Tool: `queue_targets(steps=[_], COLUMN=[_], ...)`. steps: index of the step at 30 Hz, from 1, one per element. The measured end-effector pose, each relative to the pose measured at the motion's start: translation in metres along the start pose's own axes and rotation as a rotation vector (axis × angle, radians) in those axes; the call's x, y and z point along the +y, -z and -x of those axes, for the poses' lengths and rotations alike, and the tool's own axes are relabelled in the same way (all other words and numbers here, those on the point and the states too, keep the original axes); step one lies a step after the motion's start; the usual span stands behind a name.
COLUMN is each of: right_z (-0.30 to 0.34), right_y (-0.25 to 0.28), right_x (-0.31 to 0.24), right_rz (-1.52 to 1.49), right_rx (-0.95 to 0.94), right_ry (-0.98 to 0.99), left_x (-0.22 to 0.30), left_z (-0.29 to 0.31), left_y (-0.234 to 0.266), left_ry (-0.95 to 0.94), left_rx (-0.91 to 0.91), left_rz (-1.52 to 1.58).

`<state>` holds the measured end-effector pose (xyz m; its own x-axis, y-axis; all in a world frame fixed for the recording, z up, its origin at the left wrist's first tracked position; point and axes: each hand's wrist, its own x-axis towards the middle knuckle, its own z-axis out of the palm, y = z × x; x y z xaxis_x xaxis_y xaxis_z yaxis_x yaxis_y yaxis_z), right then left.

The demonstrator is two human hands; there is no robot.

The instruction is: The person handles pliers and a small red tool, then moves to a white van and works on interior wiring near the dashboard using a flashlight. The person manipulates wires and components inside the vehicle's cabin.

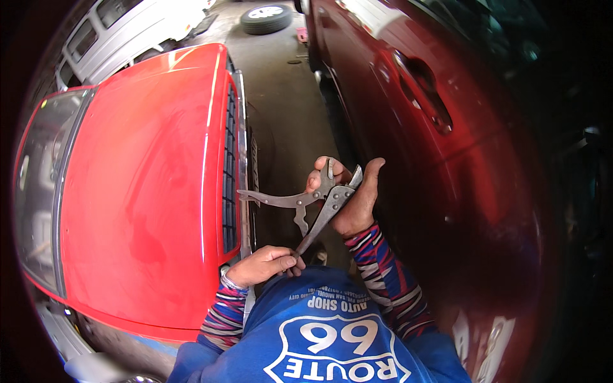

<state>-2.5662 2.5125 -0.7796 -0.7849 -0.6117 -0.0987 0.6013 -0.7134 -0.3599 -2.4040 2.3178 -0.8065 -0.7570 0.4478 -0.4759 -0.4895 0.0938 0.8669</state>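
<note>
My right hand (354, 198) grips the jaw end of grey metal locking pliers (319, 214), thumb up against the dark red car door. The pliers' handles are spread apart: one points left toward the red car's grille, the other runs down to my left hand (263, 265), whose fingers pinch its tip. Both forearms wear striped sleeves; a blue shirt fills the lower middle of the view.
A bright red car bonnet (140, 191) with grille and chrome bumper lies on my left. A dark red car door (447, 159) with a handle stands close on my right. A narrow strip of concrete floor (281, 102) runs between them. A loose tyre (266, 18) and a white vehicle (128, 32) sit farther off.
</note>
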Motion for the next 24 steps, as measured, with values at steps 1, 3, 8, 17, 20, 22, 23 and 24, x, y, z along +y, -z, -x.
queue_targets(steps=[1,3,8,17,20,22,23,24], right_z=[-0.012,-0.035,-0.085,-0.242,-0.308,-0.346,-0.365,-0.384], right_y=[-0.009,-0.021,-0.029,-0.03,-0.034,-0.045,-0.051,-0.057], right_x=[-0.003,-0.007,-0.015,-0.015,-0.021,-0.028,-0.031,-0.033], right_rz=[0.054,0.097,0.198,0.438,0.663,0.797,0.823,0.848], right_rx=[-0.044,-0.13,-0.073,-0.002,-0.11,-0.144,-0.176,-0.209], right_ry=[0.002,0.008,0.117,0.179,0.151,0.127,0.043,-0.04], left_x=[0.004,0.012,0.026,0.083,0.104,0.119,0.126,0.134], left_z=[-0.006,-0.022,-0.063,-0.147,-0.161,-0.162,-0.16,-0.159], left_y=[0.003,0.009,0.036,0.163,0.233,0.282,0.305,0.327], left_ry=[-0.07,-0.105,-0.248,-0.471,-0.48,-0.451,-0.424,-0.417], left_rx=[0.042,0.213,0.576,0.699,0.607,0.493,0.433,0.329], left_rz=[-0.011,-0.035,-0.282,-0.046,0.282,0.507,0.591,0.678])
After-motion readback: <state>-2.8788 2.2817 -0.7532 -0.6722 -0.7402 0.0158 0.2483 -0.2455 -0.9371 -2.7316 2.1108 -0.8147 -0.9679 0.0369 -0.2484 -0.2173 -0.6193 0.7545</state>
